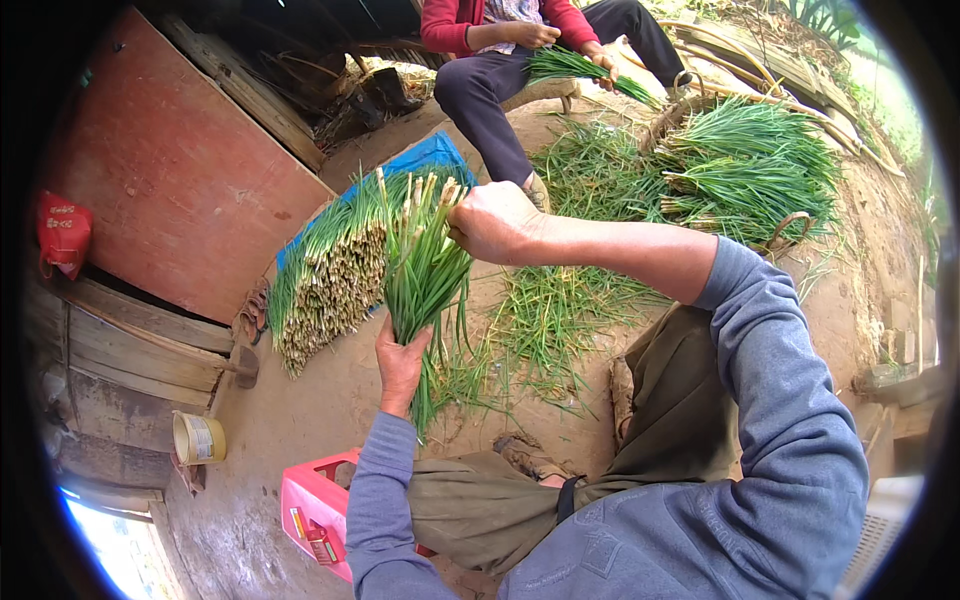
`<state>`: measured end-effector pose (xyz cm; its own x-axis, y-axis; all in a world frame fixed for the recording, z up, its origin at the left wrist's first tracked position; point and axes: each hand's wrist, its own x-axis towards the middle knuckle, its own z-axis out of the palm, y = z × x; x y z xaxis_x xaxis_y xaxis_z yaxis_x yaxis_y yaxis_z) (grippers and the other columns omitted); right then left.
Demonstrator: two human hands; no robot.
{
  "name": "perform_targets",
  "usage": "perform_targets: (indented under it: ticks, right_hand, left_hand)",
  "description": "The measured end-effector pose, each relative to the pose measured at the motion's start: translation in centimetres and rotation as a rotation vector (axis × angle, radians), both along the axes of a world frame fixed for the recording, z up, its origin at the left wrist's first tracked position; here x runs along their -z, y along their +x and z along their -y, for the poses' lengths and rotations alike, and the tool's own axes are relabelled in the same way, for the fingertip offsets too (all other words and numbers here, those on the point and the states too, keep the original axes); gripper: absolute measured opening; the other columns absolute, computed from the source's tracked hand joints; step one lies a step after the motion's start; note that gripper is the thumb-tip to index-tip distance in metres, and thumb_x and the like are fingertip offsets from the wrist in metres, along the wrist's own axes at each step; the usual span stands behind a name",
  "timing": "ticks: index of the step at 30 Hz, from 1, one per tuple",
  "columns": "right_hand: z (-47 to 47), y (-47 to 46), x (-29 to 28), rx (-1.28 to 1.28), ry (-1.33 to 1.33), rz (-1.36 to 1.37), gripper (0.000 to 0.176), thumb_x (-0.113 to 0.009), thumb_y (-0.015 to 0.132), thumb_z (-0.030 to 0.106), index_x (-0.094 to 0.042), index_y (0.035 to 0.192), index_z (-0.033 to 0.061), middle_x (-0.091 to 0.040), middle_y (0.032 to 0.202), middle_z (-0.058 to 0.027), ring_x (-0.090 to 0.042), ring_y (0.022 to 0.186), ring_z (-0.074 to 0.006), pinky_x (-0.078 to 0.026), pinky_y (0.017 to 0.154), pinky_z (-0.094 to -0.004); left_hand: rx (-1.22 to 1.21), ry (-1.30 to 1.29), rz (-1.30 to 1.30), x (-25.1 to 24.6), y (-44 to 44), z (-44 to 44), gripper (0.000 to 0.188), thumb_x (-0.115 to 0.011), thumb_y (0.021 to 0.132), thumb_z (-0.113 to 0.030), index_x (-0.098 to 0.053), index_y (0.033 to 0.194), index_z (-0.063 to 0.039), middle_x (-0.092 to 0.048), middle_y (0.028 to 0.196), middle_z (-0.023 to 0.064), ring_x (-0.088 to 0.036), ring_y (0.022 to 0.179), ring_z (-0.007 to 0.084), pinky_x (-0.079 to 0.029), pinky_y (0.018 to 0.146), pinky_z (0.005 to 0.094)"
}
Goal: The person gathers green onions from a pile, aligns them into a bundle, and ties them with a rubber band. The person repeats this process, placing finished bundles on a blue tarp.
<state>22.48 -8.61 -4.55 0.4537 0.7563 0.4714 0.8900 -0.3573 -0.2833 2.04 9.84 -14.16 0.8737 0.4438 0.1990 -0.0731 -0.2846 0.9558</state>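
My left hand [401, 360] grips a bundle of garlic chives [427, 289] around its leafy lower part, with the pale cut stem ends pointing up and away from me. At the upper right of that bundle, my right hand [499, 225] is closed on stalks at its edge; the fingertips are partly hidden. Just beyond the bundle, a large stack of chives [330, 292] lies on a blue sheet [431, 154], its stem ends facing me. Loose leaves and trimmings [555, 322] are strewn over the ground below my right forearm.
Opposite me a seated person [510, 82] holds another chive bunch [570, 67]. A handled basket [667, 124] heaped with chives [757, 165] stands at the upper right. Left of me are a pink plastic stool [311, 499] carrying small boxes [321, 541], a yellowish tub [199, 439] and a hoe [244, 367].
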Motion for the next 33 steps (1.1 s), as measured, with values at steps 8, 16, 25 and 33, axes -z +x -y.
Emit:
perform_targets:
  ticks: [8,16,25,33]
  right_hand:
    - [0.7,0.6,-0.3,-0.122,0.012,0.039,0.020,-0.068,0.077,0.025,-0.069,0.069,0.0069,-0.066,0.070,-0.0162,-0.067,0.071,-0.0338,-0.052,0.064,-0.0452]
    - [1.2,1.6,-1.0,-0.169,-0.049,-0.251,0.020,-0.067,0.080,0.024,-0.072,0.078,0.0050,-0.067,0.070,-0.0158,-0.068,0.072,-0.0347,-0.053,0.065,-0.0446]
    - [1.8,3.4,-2.1,-0.336,-0.257,-0.762,0.023,-0.063,0.086,0.017,-0.075,0.101,0.0044,-0.071,0.070,-0.0027,-0.065,0.063,-0.0102,-0.051,0.058,-0.0281]
    - [2.2,4.5,-1.4,-0.452,-0.540,-0.861,0.028,-0.067,0.083,0.013,-0.072,0.110,0.0046,-0.071,0.071,-0.0037,-0.062,0.056,-0.0090,-0.049,0.052,-0.0233]
  left_hand:
    - [-0.010,0.116,-0.012,0.5,-0.2,-0.7,0.040,-0.068,0.083,0.006,-0.060,0.122,0.002,-0.070,0.107,0.0051,-0.064,0.094,0.0119,-0.049,0.088,0.0270]
    - [0.019,0.122,0.000,0.2,-0.2,-0.7,0.038,-0.068,0.083,0.006,-0.061,0.121,0.002,-0.070,0.106,0.0049,-0.064,0.094,0.0118,-0.049,0.089,0.0271]
    - [0.016,0.119,0.002,-0.2,-0.1,0.0,0.030,-0.069,0.083,0.005,-0.063,0.113,0.003,-0.071,0.103,0.0043,-0.064,0.090,0.0111,-0.050,0.084,0.0267]
    - [0.065,0.192,-0.062,-0.5,-0.3,0.3,0.035,-0.069,0.081,0.007,-0.062,0.115,0.003,-0.070,0.104,0.0056,-0.065,0.092,0.0121,-0.051,0.085,0.0273]
